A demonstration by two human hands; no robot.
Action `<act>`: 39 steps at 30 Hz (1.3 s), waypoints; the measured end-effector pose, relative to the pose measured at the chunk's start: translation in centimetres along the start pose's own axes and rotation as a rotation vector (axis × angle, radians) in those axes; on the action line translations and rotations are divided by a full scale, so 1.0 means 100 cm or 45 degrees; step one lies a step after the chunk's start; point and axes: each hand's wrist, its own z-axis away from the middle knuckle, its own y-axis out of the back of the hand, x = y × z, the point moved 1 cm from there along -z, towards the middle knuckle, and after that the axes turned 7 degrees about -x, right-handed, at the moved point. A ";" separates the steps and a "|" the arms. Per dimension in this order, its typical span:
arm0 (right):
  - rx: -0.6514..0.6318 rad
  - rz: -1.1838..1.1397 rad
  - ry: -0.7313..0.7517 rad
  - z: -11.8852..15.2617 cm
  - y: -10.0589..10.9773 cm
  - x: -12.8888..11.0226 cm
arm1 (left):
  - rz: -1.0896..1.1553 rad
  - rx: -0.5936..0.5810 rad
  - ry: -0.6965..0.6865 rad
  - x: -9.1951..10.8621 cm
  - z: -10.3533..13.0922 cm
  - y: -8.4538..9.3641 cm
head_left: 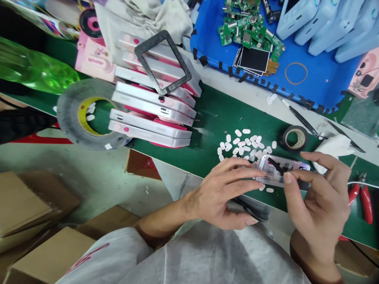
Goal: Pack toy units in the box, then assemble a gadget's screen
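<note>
A small pale, see-through plastic casing (pixel 269 179) lies at the table's near edge, with dark strips (pixel 276 165) across it. My left hand (pixel 226 191) has its fingers stretched out, the fingertips resting at the casing's left end and the thumb apart. Over the casing's right part, my right hand (pixel 321 197) has its thumb against a bent finger; whatever is pinched there is too small to make out. Another finger of that hand reaches out above the casing's far corner. Several small white oval pieces (pixel 241 144) lie scattered just beyond my left fingers.
A black tape roll (pixel 304 138), tweezers (pixel 299 116) and red-handled pliers (pixel 366 203) lie to the right. At left stand stacked white-and-pink devices (pixel 151 132), a dark frame (pixel 139 51) on them, and a large grey tape roll (pixel 68 114). A blue tray (pixel 314 88) holds circuit boards.
</note>
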 end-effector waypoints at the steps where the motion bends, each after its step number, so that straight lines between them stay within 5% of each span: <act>1: -0.004 -0.009 0.000 0.000 0.000 0.000 | 0.004 0.001 -0.002 0.000 0.000 0.000; 39: 0.040 0.088 0.066 -0.004 -0.008 0.005 | -0.169 0.044 -0.065 -0.003 0.002 -0.008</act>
